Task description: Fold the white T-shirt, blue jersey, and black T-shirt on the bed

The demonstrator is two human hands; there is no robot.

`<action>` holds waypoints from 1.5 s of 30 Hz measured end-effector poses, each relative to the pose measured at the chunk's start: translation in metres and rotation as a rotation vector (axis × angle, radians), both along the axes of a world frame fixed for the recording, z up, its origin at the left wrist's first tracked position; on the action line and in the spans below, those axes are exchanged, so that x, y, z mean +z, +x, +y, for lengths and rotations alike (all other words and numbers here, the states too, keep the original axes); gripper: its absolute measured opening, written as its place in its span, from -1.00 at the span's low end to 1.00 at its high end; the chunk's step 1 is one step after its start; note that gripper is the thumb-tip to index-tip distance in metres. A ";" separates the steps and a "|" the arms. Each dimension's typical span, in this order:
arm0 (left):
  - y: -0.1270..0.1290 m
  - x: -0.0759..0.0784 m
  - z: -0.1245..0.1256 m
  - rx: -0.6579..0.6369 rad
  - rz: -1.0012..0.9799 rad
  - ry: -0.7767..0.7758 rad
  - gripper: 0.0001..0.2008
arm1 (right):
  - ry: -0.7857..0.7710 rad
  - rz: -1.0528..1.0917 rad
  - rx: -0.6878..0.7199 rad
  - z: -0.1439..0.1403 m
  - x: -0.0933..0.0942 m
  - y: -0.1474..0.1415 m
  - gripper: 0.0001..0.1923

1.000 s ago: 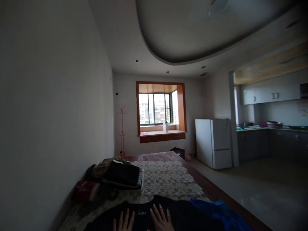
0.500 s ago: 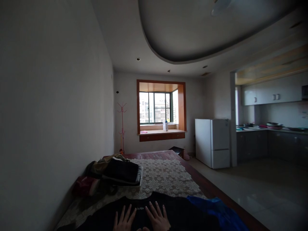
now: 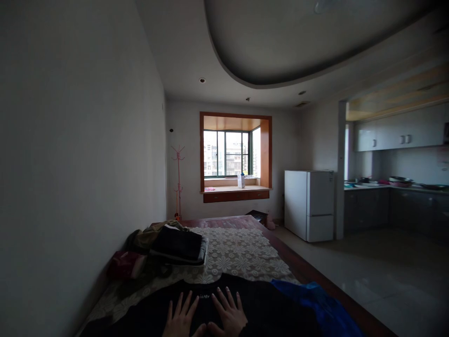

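A black T-shirt (image 3: 273, 304) with small white lettering near its neckline lies spread out at the near end of the table. My left hand (image 3: 180, 316) rests flat on it, left of the lettering, fingers spread. On the other side my right hand (image 3: 228, 311) lies palm down on the cloth, its fingers also apart. The two thumbs point toward each other. A crumpled blue garment (image 3: 322, 304) lies at the shirt's right side. The shirt's lower part is beyond the bottom of the view.
Folded dark clothes (image 3: 178, 243) are piled at the left by the wall, with a red item (image 3: 125, 265) beside them. A lace tablecloth (image 3: 238, 252) covers much of the dark red table (image 3: 291, 252). Farther off stand a white fridge (image 3: 308, 206) and a pink coat rack (image 3: 178, 182).
The view has tilted slightly downward, so the room sits a little higher in the picture. Both hands stay flat on the shirt, with barely any shift.
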State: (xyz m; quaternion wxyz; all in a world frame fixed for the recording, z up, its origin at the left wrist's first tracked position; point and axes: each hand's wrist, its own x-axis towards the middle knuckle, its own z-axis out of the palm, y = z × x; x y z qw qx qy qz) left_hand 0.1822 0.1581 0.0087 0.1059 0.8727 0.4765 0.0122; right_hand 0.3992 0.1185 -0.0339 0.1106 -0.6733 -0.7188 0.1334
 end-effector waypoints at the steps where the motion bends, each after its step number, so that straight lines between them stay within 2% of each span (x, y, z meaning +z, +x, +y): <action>1: 0.000 0.000 0.000 -0.005 -0.004 0.001 -0.18 | 0.006 0.003 -0.002 -0.001 0.000 0.000 -0.09; 13: -0.002 -0.003 -0.001 -0.015 -0.030 0.019 -0.18 | 0.045 0.017 -0.015 -0.002 -0.006 -0.001 -0.11; 34: -0.002 0.000 -0.004 -0.014 -0.028 0.016 -0.18 | 0.057 0.020 -0.026 -0.006 -0.002 -0.003 -0.13; 40: -0.004 0.004 -0.005 -0.038 -0.019 0.004 0.01 | 0.036 0.018 -0.008 -0.007 -0.001 -0.002 -0.09; 45: -0.004 0.006 -0.006 -0.042 -0.017 -0.002 0.05 | 0.020 0.024 -0.003 -0.008 0.001 -0.002 -0.03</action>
